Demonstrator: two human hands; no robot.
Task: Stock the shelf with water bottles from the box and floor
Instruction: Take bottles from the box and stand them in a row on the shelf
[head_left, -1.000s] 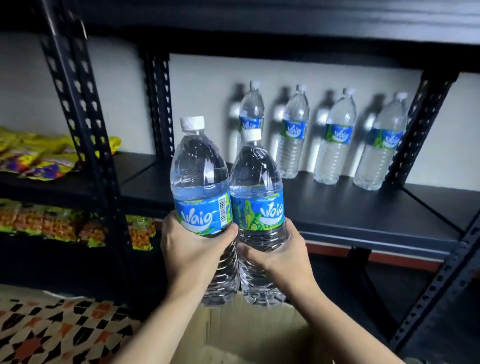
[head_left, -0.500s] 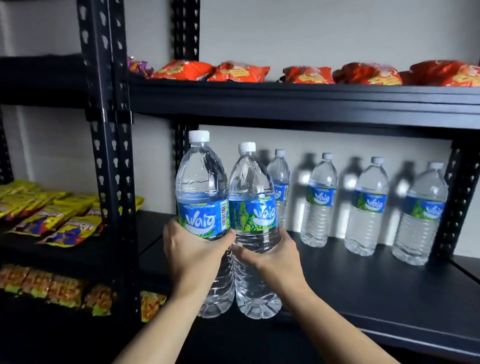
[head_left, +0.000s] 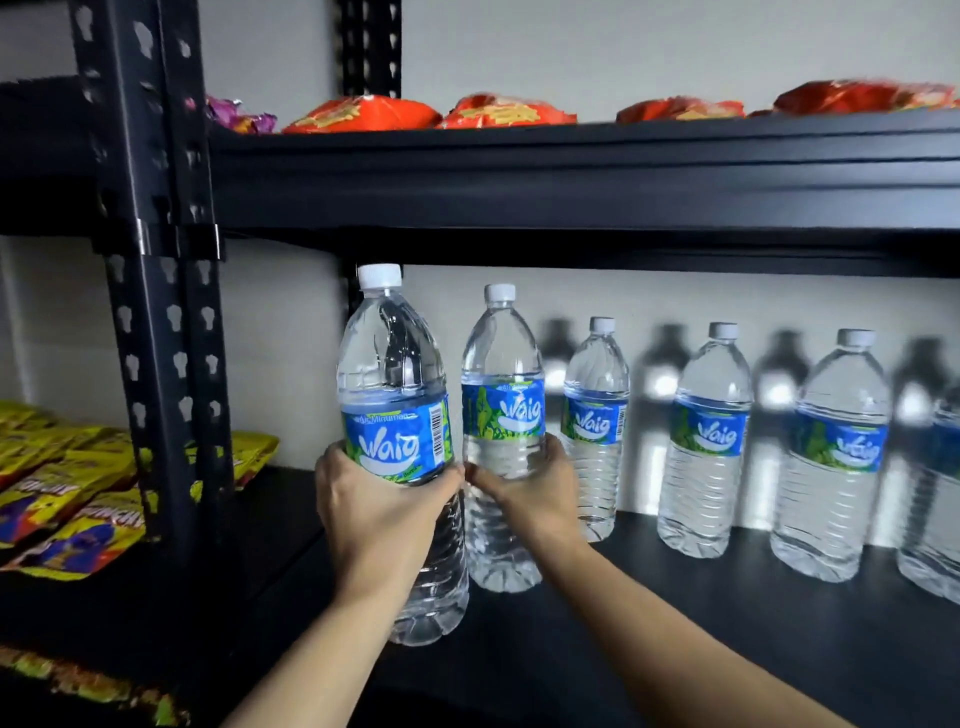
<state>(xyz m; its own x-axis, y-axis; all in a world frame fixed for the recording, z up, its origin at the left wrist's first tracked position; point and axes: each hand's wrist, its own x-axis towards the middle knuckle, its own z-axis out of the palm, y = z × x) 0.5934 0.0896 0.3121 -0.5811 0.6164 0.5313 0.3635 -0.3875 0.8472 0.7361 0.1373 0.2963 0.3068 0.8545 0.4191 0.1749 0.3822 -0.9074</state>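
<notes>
Gripping one upright water bottle (head_left: 397, 415) each (head_left: 501, 415), both hands, left (head_left: 376, 512), right (head_left: 535, 493), arms outstretched over shelf (head_left: 675, 649).

The nearest bottle (head_left: 396, 415), left of centre, has a blue label with the brand "Waig" in large white letters. A small line above it seems to read "Air Minuman". A barcode (head_left: 437, 432) stands at the label's right edge, its digits too small to read. The second bottle (head_left: 503, 410) just right of it also shows "Waig", as do the shelf bottles (head_left: 709, 431) in the row further right. A yellow packet (head_left: 106, 519) at lower left shows the letters "UNCH". Print on the orange packets (head_left: 363, 114) along the top is unreadable.
</notes>
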